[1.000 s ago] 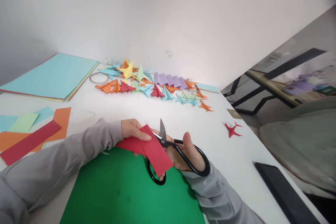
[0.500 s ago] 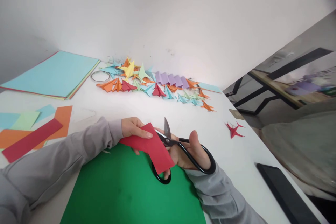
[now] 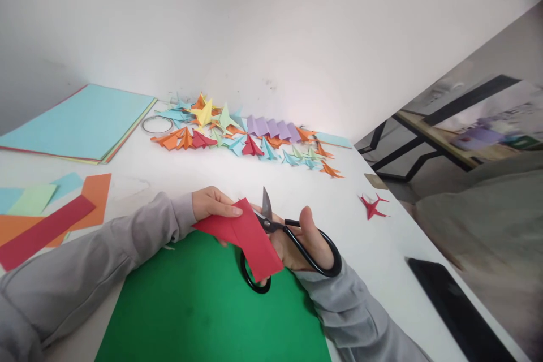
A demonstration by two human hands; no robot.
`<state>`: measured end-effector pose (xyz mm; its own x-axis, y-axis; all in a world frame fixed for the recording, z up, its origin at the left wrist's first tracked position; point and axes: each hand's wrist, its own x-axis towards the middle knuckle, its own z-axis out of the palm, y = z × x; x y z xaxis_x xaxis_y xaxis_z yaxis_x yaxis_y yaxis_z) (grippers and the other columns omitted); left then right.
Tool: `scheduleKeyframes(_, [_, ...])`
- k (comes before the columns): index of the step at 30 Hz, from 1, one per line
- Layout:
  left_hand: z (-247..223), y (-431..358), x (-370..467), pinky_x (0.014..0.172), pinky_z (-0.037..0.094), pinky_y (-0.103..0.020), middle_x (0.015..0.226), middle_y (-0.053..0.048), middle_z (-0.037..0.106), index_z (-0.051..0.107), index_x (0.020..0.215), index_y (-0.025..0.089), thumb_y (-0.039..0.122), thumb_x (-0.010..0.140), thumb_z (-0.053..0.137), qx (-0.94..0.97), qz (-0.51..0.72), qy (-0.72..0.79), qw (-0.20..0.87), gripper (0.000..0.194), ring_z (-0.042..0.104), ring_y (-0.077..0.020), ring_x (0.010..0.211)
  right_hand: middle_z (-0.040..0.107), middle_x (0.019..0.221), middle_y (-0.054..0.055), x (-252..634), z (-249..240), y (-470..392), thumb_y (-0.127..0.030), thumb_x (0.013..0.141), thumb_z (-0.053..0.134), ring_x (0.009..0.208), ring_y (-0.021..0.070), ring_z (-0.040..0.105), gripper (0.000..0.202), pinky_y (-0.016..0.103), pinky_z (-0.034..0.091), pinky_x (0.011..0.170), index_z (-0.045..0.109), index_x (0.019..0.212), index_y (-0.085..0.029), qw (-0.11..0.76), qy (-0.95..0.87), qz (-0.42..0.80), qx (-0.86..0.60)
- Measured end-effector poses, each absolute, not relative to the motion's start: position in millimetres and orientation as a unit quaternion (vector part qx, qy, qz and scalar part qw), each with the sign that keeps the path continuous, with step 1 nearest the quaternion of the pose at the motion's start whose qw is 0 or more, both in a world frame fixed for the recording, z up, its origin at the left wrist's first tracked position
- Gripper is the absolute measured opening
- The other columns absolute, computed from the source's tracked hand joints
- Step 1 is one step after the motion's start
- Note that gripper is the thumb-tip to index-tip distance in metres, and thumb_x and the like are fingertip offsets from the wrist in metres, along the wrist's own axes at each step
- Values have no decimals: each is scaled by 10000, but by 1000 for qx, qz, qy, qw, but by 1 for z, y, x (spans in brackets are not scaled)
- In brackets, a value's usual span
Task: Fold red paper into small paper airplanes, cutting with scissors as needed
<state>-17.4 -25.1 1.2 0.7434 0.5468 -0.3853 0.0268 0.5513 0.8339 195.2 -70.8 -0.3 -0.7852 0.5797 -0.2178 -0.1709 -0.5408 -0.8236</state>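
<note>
My left hand (image 3: 214,205) pinches a folded red paper strip (image 3: 259,246) between thumb and fingers. The strip bends at an angle, one arm hanging down toward me. My right hand (image 3: 311,240) holds black-handled scissors (image 3: 268,224), thumb through the upper loop and fingers near the lower loop, which the paper partly covers. The blades are spread apart; one points up, and the other lies at the paper's upper right edge, its tip hidden. Below both hands lies a green sheet (image 3: 212,305) on the white table.
Folded paper planes (image 3: 252,147) in many colours line the wall. Stacked large sheets (image 3: 85,121) and a tape roll (image 3: 157,124) lie back left, paper strips (image 3: 46,232) at left. On the right are a red folded plane (image 3: 373,207) and a flat black object (image 3: 456,300).
The whole view has shifted slightly, so the table things appear a little further left. My hands, the red paper and the spread scissors keep nearly the same arrangement.
</note>
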Motion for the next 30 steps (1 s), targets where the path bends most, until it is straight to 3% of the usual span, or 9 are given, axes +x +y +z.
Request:
scheduleKeyframes(5, [3, -25, -17, 582, 553, -336, 639, -100, 696, 714, 752, 94, 312, 669, 675, 445, 158, 336, 815, 236, 656, -208, 570, 595, 1028, 131, 190, 2, -73, -719, 638, -217, 748, 190, 607, 1027, 349, 452, 666, 220, 1366, -142, 245, -413, 831, -281])
scheduleKeyframes(9, [5, -24, -17, 584, 551, -339, 665, -105, 701, 714, 747, 93, 318, 642, 697, 434, 167, 343, 816, 249, 657, -214, 575, 576, 1077, 145, 190, 1, -71, -753, 643, -156, 741, 192, 594, 1016, 348, 453, 648, 245, 1359, -155, 251, -407, 825, -301])
scheduleKeyframes(16, [6, -24, -19, 562, 549, -323, 606, -111, 689, 713, 726, 84, 319, 661, 681, 437, 163, 347, 814, 246, 646, -205, 524, 600, 800, 67, 208, 5, -58, -818, 645, 46, 595, 154, 558, 968, 306, 442, 575, 230, 1362, -193, 322, -412, 822, -225])
scheduleKeyframes(22, [2, -23, -19, 553, 551, -320, 602, -114, 687, 711, 724, 75, 326, 645, 695, 428, 170, 350, 815, 263, 639, -199, 506, 612, 777, 76, 205, 0, -61, -811, 661, 60, 592, 161, 565, 934, 291, 436, 529, 432, 1241, -180, 286, -483, 771, -299])
scheduleKeyframes(26, [-1, -22, -19, 578, 557, -323, 656, -106, 700, 713, 774, 88, 285, 625, 716, 416, 191, 358, 814, 247, 648, -195, 550, 598, 662, 64, 198, 2, -65, -777, 703, 129, 508, 160, 536, 837, 277, 411, 464, 524, 1148, -188, 362, -530, 667, -378])
scheduleKeyframes(30, [-2, -23, -19, 600, 558, -325, 648, -89, 701, 716, 792, 112, 243, 625, 718, 418, 202, 363, 808, 212, 656, -195, 593, 549, 603, 31, 194, 7, -66, -677, 770, 230, 456, 155, 495, 656, 287, 398, 435, 512, 1106, -190, 461, -546, 581, -390])
